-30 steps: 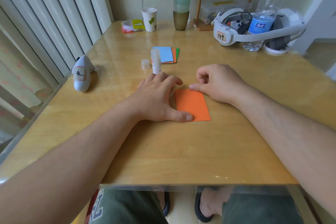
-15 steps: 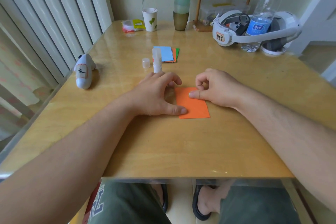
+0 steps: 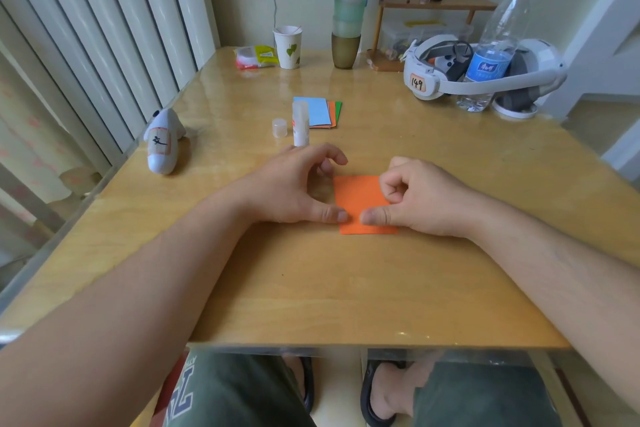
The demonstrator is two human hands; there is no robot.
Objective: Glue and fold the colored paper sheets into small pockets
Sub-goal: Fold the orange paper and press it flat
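A folded orange paper [image 3: 358, 199] lies flat on the wooden table [image 3: 311, 288], in the middle. My left hand [image 3: 294, 185] sits at its left edge, fingers arched above the table and thumb tip pressing the paper's lower left part. My right hand [image 3: 419, 199] covers the paper's right side, fingers curled in, thumb laid flat on the lower edge close to the left thumb. Behind the hands an uncapped glue stick [image 3: 300, 125] stands upright with its cap [image 3: 279, 127] beside it. A small stack of blue, orange and green sheets [image 3: 320, 112] lies just past the glue stick.
A white plush toy [image 3: 162, 144] lies at the left edge. At the back stand a paper cup [image 3: 287, 47], a snack packet [image 3: 256, 57], stacked tumblers [image 3: 348, 10], a small shelf [image 3: 433, 3], a white headset [image 3: 450, 80] and a water bottle [image 3: 495, 45].
My right hand slid from the paper's far corner down over its right side, bringing the thumb beside the left thumb. The left hand's fingers lifted into an arch.
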